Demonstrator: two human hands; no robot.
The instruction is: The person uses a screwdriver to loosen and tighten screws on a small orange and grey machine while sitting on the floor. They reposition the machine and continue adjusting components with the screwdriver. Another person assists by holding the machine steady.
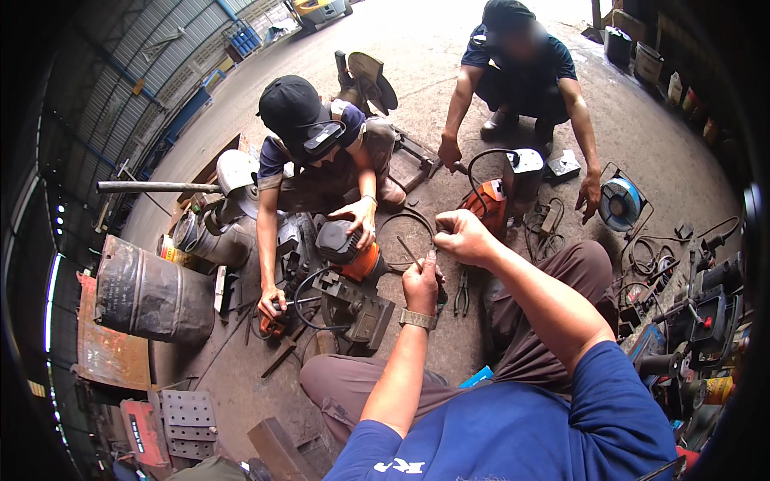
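My left hand (423, 289) is closed round a slim tool that looks like a screwdriver. Its thin shaft (407, 248) sticks out up-left of the fingers, and a dark end shows below the hand. Just above and to the right, my right hand (467, 239) is closed in a pinch, its fingertips close to my left thumb. Whatever it grips is too small or hidden to make out. On the floor below the right hand lies a pair of pliers (461, 294). An orange machine with a grey motor cap (338, 242) stands left of my hands, beside a metal vise-like block (365, 314).
A co-worker in a black cap (293, 112) crouches at left, one hand on the motor cap. Another person (513, 72) squats opposite near a second orange machine (486, 204). A blue cable reel (622, 204) stands right; a rusty drum (152, 289) lies left. Tools crowd the right edge.
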